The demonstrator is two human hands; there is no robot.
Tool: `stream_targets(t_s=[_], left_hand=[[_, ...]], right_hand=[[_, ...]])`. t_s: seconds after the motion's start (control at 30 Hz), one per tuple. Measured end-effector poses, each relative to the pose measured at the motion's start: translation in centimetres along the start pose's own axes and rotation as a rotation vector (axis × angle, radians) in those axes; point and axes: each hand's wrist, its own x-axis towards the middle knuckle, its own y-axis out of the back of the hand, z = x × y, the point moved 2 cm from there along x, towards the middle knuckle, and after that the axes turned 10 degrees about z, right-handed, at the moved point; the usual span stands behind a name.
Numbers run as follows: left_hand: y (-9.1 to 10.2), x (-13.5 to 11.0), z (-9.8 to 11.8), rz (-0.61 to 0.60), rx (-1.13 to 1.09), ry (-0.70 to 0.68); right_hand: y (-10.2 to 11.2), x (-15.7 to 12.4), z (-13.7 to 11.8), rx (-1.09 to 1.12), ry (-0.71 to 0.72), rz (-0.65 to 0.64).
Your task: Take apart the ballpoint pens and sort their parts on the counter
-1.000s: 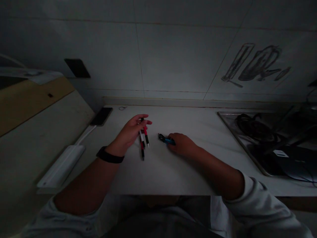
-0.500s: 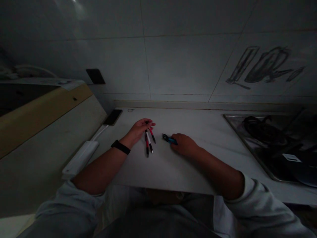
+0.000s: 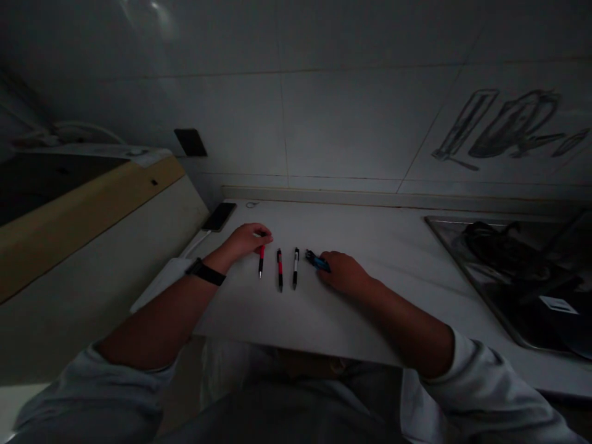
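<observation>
My left hand (image 3: 250,239) pinches the top end of a red pen (image 3: 261,260) whose black tip section points toward me. To its right, another red and black pen (image 3: 280,270) lies on the white countertop (image 3: 287,320). A white and black pen (image 3: 296,269) rests beside that one, roughly parallel and apart from it. My right hand (image 3: 343,271) is closed around a small bunch of blue and black pens (image 3: 318,261), whose ends stick out to the left. How many pens it holds is hidden by the fingers.
A dark phone (image 3: 219,216) lies at the back left, with a white cable and a white power strip (image 3: 161,280) nearer me. A pale cabinet-like box (image 3: 106,259) stands at left. On the right sits a metal-rimmed stove or sink (image 3: 472,290) with dark items. A tiled wall (image 3: 342,123) rises behind.
The pens under my left hand were bunched together; now two lie separately in a row. My left hand has moved left with one red pen. My right hand stays on the blue pens.
</observation>
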Motion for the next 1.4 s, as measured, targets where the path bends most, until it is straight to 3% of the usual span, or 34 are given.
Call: stream_targets(t_s=[0.1,0.2,0.3,0.43,0.57,0.83,1.13,1.4], left_hand=[[-0.9,-0.5,-2.4,-0.005,0.097,0.061],[-2.9,-0.9,-3.3,-0.1,0.158,0.06],[-4.1,-1.0,-2.8,-0.145,0.337,-0.138],[-4.6,-2.0,-1.5,-0.011,0.537,-0.439],[-5.9,-3.9,-1.0,0.007,0.538,-0.511],[-8.5,-6.0,-0.5,0.03,0.597,-0.646],[-11.7,-7.0,0.4,0.006,0.575,-0.641],[-12.6,-8.3,-0.9,0.039,0.828,-0.547]], right_hand=[[-0.4,0.6,-1.4,0.037,0.011,-0.015],[-0.4,1.0,-2.1,0.097,-0.017,-0.006],[0.2,1.1,-1.2,0.138,-0.106,0.014],[0.7,1.3,0.7,0.042,-0.23,0.051],[0.5,1.6,0.9,-0.131,-0.261,0.012],[1.0,1.4,-0.8,-0.244,-0.19,-0.029],[1.6,2.4,1.9,-0.226,-0.231,-0.009],[0.7,4.5,2.5,-0.165,-0.117,-0.062]])
